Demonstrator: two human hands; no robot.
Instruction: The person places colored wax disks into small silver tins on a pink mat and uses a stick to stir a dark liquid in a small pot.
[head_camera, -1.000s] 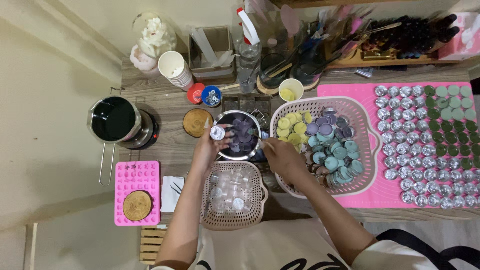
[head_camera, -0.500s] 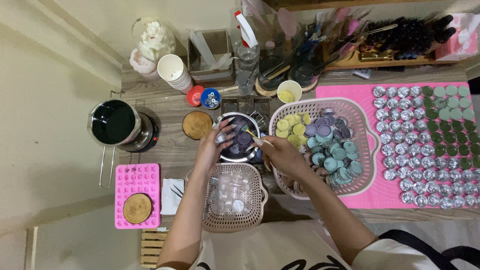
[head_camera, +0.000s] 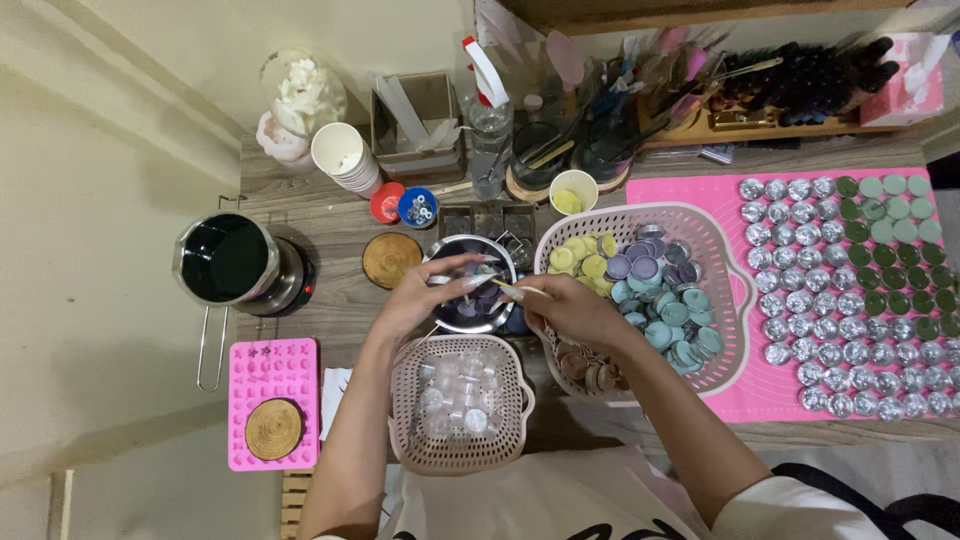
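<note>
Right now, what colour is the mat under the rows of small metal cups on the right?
Bright pink; the mat shows clearly in the head view, beneath the metal cups.

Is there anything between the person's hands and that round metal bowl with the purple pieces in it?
Nothing visible. The left hand and right hand are already over the round metal bowl, fingertips meeting above its purple contents. The small beige basket of clear cups sits nearer the person, below the hands, not in between.
</note>
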